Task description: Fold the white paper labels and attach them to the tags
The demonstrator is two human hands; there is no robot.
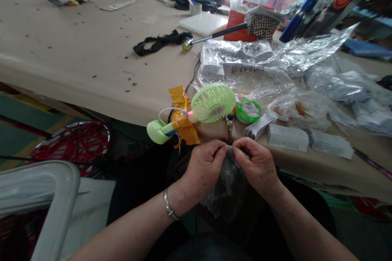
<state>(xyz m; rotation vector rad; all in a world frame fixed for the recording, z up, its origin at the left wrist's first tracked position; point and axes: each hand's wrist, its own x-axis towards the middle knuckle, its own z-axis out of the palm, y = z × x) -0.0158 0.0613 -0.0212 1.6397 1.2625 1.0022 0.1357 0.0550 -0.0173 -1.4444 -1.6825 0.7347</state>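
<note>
At the table's front edge my left hand (203,167) and my right hand (259,167) meet, thumbs and forefingers pinched. Between the fingertips shows a small whitish piece (229,148), mostly covered, so its kind is unclear. Just beyond the fingers stands a thin metal rod (230,126) at the edge. Beneath both hands hangs a clear plastic bag (229,195) with pale scraps in it. A green mini fan (213,104) is fixed with brown tape (185,126) left of the rod. To the right lie stacks of printed labels (288,138) and a round green tub (248,111).
Behind the labels spread crinkled plastic bags (251,79). A screwdriver-like tool (217,36) and a black cloth strip (162,43) lie farther back on the table (76,45). At lower left are a white plastic bin (69,179) and a red-wrapped round frame (76,142).
</note>
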